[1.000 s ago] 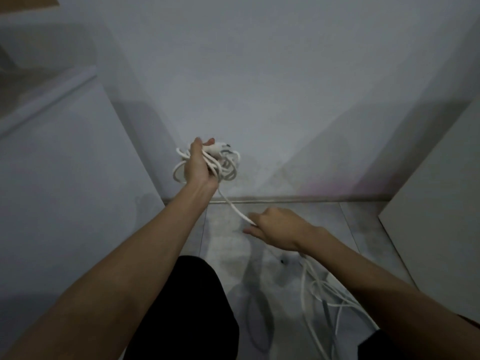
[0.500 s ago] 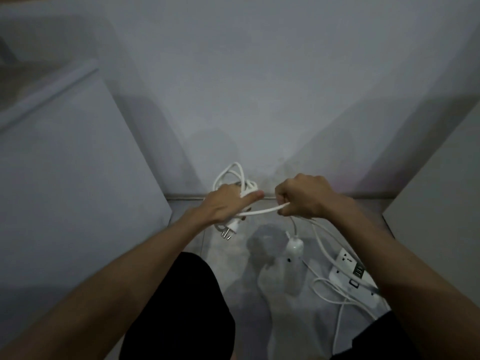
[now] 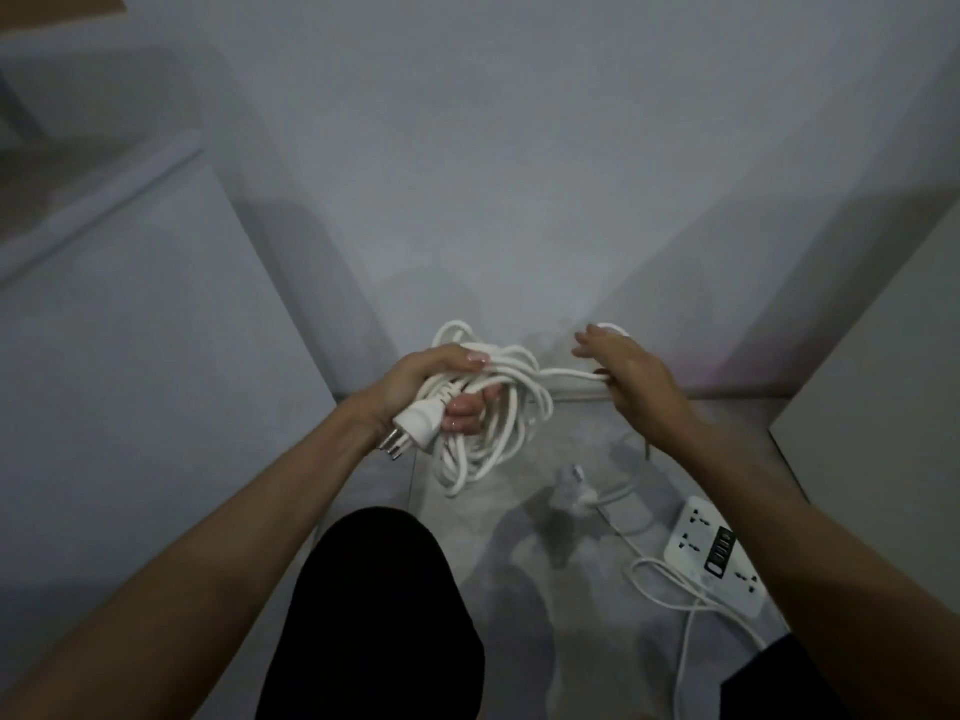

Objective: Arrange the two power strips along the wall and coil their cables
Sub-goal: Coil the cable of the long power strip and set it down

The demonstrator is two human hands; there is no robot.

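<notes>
Coiling cable: your left hand (image 3: 441, 387) fingers clamp cable coil (image 3: 483, 444) plus plug (image 3: 415, 423); your right hand (image 3: 631, 381) fingers loosely hook free strand (image 3: 566, 375). Power strip (image 3: 698, 530) lies on floor (image 3: 519, 459), off wall (image 3: 519, 200). Next, likely: lay strand onto coil.

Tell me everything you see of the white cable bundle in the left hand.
The white rubbery cable bundle is several loose, uneven loops, held above the grey tiled floor. The left hand grips its middle; its white plug sticks out by the wrist, metal pins down-left. One strand runs right into the right hand.
</notes>
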